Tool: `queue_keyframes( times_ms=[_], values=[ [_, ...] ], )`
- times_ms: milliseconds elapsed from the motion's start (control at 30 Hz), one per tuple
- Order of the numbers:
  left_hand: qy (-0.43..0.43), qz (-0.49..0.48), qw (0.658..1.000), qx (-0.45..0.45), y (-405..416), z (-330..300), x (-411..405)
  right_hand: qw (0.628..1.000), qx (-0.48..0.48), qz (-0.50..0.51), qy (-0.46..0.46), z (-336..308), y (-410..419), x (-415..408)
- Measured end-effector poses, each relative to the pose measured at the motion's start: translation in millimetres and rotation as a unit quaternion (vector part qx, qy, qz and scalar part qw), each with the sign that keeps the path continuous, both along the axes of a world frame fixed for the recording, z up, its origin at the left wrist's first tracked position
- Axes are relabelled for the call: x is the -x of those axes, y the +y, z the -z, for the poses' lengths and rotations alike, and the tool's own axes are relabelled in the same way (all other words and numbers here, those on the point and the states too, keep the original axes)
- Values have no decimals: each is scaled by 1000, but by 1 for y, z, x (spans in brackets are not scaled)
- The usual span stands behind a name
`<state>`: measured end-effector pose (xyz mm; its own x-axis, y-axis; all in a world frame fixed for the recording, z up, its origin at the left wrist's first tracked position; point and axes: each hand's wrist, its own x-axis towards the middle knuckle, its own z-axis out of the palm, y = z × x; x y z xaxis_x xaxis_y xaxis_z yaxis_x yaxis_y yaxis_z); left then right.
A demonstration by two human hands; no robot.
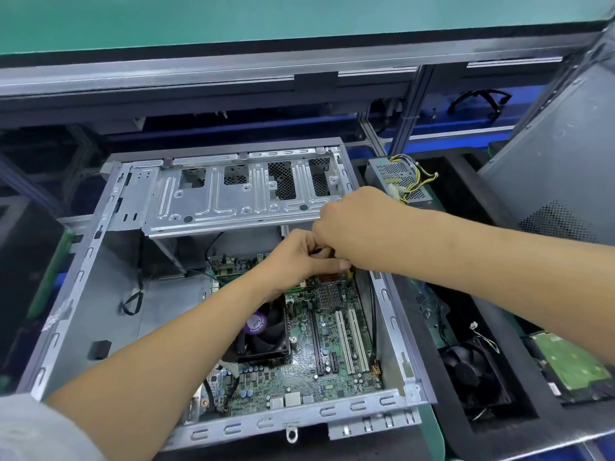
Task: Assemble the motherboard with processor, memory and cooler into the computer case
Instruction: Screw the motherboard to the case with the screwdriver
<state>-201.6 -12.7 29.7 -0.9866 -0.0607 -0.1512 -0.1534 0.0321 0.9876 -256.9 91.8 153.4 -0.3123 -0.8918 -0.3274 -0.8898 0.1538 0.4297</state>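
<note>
Both hands meet over the far end of the motherboard (319, 331), where the right hand (359, 224) covers the left hand's (299, 257) fingers; what they pinch cannot be made out. The left forearm hides part of the cooler (266, 334).

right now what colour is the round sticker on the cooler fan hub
Purple with white lettering, on the black cooler fan; the sticker shows clearly in the head view.

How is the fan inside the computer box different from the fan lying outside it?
The cooler fan sits on the motherboard inside the case; the loose fan lies in a dark tray to the right. The cooler fan has a purple round sticker; none shows on the loose one. An arm partly covers the cooler fan. Both are black and square.
</note>
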Motion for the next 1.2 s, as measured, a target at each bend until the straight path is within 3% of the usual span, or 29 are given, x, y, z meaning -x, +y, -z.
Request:
queue_keyframes(
  times_ms=[100,300,500,667,900,1033,1200],
  values=[
    [22,-15,999,36,5,-2,-1,999,-6,-4,44,3,-5,-2],
    [3,16,1000,-16,0,-6,-2,999,12,-2,-39,5,2,3],
    [14,-15,999,25,5,0,0,1000,14,5,19,5,-6,2],
    [14,19,1000,-9,0,-4,-1,997,3,-5,-78,3,5,4],
    [-13,32,999,27,0,-5,-1,986,-1,46,-160,2,1,-2],
    [-7,41,999,21,1,-4,-1,994,-48,16,-99,-3,4,-6],
    [17,-5,999,35,8,-5,-1,997,-28,48,-49,1,-8,-5]
  ],
)
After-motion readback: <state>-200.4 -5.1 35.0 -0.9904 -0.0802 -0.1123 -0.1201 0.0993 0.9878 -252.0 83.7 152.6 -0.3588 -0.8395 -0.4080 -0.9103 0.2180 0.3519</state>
